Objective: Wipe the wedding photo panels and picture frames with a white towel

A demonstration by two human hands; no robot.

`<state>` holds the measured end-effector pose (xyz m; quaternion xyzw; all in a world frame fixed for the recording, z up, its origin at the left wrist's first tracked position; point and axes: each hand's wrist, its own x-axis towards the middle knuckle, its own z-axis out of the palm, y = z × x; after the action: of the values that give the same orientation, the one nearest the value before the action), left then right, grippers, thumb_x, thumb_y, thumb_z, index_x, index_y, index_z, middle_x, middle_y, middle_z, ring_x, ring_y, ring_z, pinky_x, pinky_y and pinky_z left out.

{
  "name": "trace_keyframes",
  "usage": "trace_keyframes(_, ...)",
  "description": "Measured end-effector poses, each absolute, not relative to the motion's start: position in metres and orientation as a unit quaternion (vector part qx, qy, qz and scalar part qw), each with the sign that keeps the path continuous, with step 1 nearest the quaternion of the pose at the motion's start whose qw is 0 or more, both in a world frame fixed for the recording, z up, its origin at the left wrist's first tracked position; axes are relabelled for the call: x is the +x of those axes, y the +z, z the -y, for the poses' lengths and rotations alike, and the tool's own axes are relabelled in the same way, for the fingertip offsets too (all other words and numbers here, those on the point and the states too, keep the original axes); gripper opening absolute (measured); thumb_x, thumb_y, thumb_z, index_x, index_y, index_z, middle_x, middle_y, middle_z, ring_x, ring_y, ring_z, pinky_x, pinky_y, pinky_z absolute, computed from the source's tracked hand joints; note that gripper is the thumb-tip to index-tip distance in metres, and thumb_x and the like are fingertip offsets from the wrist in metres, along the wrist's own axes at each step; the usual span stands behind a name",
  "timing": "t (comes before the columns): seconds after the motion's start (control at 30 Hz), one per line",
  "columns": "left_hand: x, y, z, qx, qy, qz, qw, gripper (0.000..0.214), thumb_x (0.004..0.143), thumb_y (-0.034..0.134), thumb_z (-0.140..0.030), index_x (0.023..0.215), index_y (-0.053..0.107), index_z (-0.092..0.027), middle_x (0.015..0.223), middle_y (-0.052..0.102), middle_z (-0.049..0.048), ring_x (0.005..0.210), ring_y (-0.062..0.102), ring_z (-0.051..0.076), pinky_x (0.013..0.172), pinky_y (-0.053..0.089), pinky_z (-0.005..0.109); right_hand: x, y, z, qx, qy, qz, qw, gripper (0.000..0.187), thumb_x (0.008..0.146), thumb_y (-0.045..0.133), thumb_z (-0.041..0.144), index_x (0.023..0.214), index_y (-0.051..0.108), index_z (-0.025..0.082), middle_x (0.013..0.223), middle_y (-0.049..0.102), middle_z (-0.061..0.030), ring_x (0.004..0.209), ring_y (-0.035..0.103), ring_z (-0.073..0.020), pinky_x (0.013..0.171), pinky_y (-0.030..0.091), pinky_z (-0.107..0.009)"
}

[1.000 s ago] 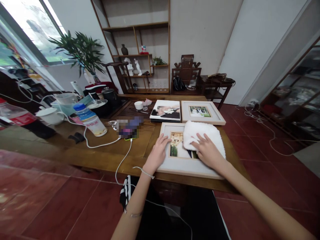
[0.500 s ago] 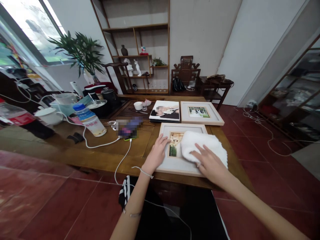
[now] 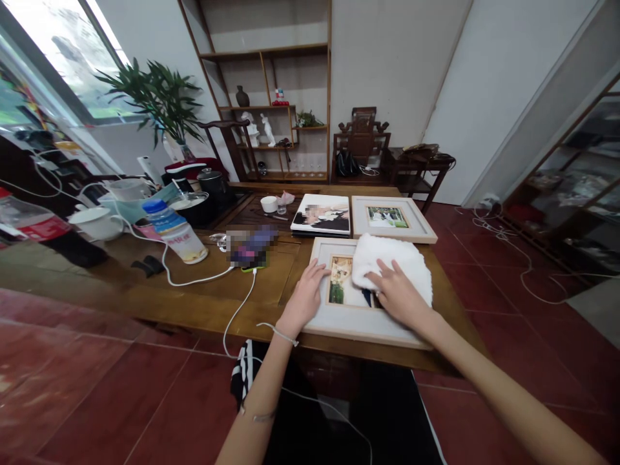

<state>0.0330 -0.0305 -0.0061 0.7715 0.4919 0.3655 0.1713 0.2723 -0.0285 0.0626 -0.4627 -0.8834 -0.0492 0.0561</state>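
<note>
A light wooden picture frame [image 3: 368,332] lies flat near the table's front edge, with a small photo [image 3: 339,278] in its wide pale mat. My left hand [image 3: 307,294] rests across the frame's left side, fingers stretched toward the photo. On the right half lies a fluffy white cloth [image 3: 402,258], covering part of the photo and the frame's upper right. My right hand [image 3: 397,294] presses and grips the cloth from its near side, fingers somewhat spread; a strip of dark blue in the photo shows beside it.
Behind are another framed picture [image 3: 392,219] and a stack of photo panels [image 3: 320,214]. To the left sit a blurred-out phone [image 3: 252,248] on white cables, a blue-capped bottle [image 3: 174,232], a cola bottle [image 3: 48,229] and a white cup [image 3: 97,223]. The table [image 3: 271,290] ends just right of the frame.
My right hand has pushed the cloth upward, away from me, baring the frame's lower right corner and more of the photo. My left hand stays in place.
</note>
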Motion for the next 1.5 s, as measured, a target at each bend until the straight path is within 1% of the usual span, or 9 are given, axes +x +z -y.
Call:
trace_keyframes(0.1, 0.033, -0.005, 0.031, 0.772, 0.371, -0.488, 0.166, 0.055, 0.08, 0.033, 0.01, 0.121, 0.058, -0.019, 0.139, 0.053, 0.012, 0.144, 0.03, 0.023, 0.115, 0.031, 0.054, 0.271, 0.074, 0.08, -0.43, -0.018, 0.902, 0.031, 0.052, 0.071, 0.044, -0.001, 0.116, 0.064, 0.016, 0.124, 0.064, -0.0159, 0.125, 0.051, -0.0305, 0.106, 0.036, -0.052)
trace_keyframes(0.27, 0.033, -0.004, 0.032, 0.779, 0.362, -0.487, 0.16, 0.058, 0.079, 0.032, 0.01, 0.122, 0.057, -0.018, 0.139, 0.052, 0.0121, 0.144, 0.03, 0.023, 0.116, 0.031, 0.054, 0.272, 0.086, 0.126, -0.39, 0.057, 0.919, 0.006, 0.057, 0.07, 0.043, 0.0, 0.121, 0.06, 0.02, 0.132, 0.06, -0.0131, 0.133, 0.045, -0.0284, 0.107, 0.038, -0.049)
trace_keyframes(0.5, 0.03, -0.004, 0.029, 0.786, 0.396, -0.451, 0.148, 0.058, 0.08, 0.032, 0.01, 0.123, 0.057, -0.02, 0.136, 0.055, 0.0092, 0.142, 0.034, 0.022, 0.118, 0.03, 0.051, 0.277, 0.06, 0.041, -0.454, -0.047, 0.889, 0.048, 0.054, 0.075, 0.044, 0.001, 0.125, 0.058, 0.014, 0.139, 0.053, -0.0198, 0.135, 0.042, -0.0279, 0.111, 0.032, -0.048)
trace_keyframes(0.7, 0.029, -0.001, 0.027, 0.787, 0.392, -0.452, 0.155, 0.058, 0.079, 0.032, 0.01, 0.122, 0.057, -0.019, 0.137, 0.055, 0.0101, 0.143, 0.033, 0.024, 0.117, 0.031, 0.052, 0.27, 0.058, -0.029, -0.471, -0.072, 0.876, 0.073, 0.053, 0.077, 0.043, 0.0, 0.128, 0.056, 0.01, 0.142, 0.049, -0.0216, 0.14, 0.031, -0.0338, 0.111, 0.024, -0.059)
trace_keyframes(0.83, 0.03, 0.0, 0.028, 0.778, 0.394, -0.465, 0.152, 0.058, 0.079, 0.032, 0.01, 0.124, 0.056, -0.018, 0.139, 0.053, 0.0108, 0.143, 0.033, 0.022, 0.118, 0.03, 0.049, 0.256, 0.066, -0.011, -0.445, -0.053, 0.893, 0.045, 0.049, 0.076, 0.041, -0.001, 0.12, 0.061, 0.01, 0.132, 0.058, -0.0223, 0.132, 0.042, -0.0373, 0.102, 0.034, -0.06)
trace_keyframes(0.97, 0.032, 0.0, 0.028, 0.774, 0.386, -0.478, 0.151, 0.056, 0.081, 0.032, 0.009, 0.124, 0.055, -0.017, 0.14, 0.052, 0.0113, 0.143, 0.033, 0.022, 0.119, 0.03, 0.047, 0.249, 0.087, 0.046, -0.365, -0.001, 0.931, -0.001, 0.044, 0.072, 0.047, 0.002, 0.108, 0.067, 0.017, 0.111, 0.07, -0.0149, 0.105, 0.063, -0.03, 0.087, 0.049, -0.042)
trace_keyframes(1.13, 0.032, -0.001, 0.026, 0.777, 0.366, -0.489, 0.149, 0.053, 0.081, 0.034, 0.008, 0.12, 0.057, -0.019, 0.14, 0.051, 0.0115, 0.144, 0.031, 0.023, 0.118, 0.03, 0.049, 0.247, 0.101, 0.067, -0.31, 0.07, 0.947, -0.038, 0.04, 0.071, 0.047, 0.005, 0.103, 0.065, 0.02, 0.113, 0.069, -0.0141, 0.097, 0.066, -0.0287, 0.083, 0.051, -0.042)
trace_keyframes(1.33, 0.029, -0.002, 0.026, 0.798, 0.339, -0.475, 0.148, 0.059, 0.081, 0.032, 0.009, 0.129, 0.051, -0.019, 0.145, 0.045, 0.0128, 0.147, 0.024, 0.022, 0.119, 0.028, 0.05, 0.256, 0.074, -0.005, -0.384, -0.004, 0.923, 0.028, 0.058, 0.069, 0.044, -0.004, 0.121, 0.061, 0.016, 0.141, 0.053, -0.0154, 0.135, 0.042, -0.0315, 0.111, 0.031, -0.053)
trace_keyframes(1.5, 0.029, -0.001, 0.027, 0.794, 0.349, -0.475, 0.146, 0.059, 0.08, 0.032, 0.009, 0.128, 0.051, -0.02, 0.146, 0.044, 0.012, 0.146, 0.026, 0.022, 0.119, 0.028, 0.05, 0.257, 0.061, -0.026, -0.414, -0.013, 0.91, 0.034, 0.06, 0.071, 0.042, -0.007, 0.125, 0.059, 0.014, 0.15, 0.042, -0.0141, 0.143, 0.023, -0.036, 0.114, 0.019, -0.061)
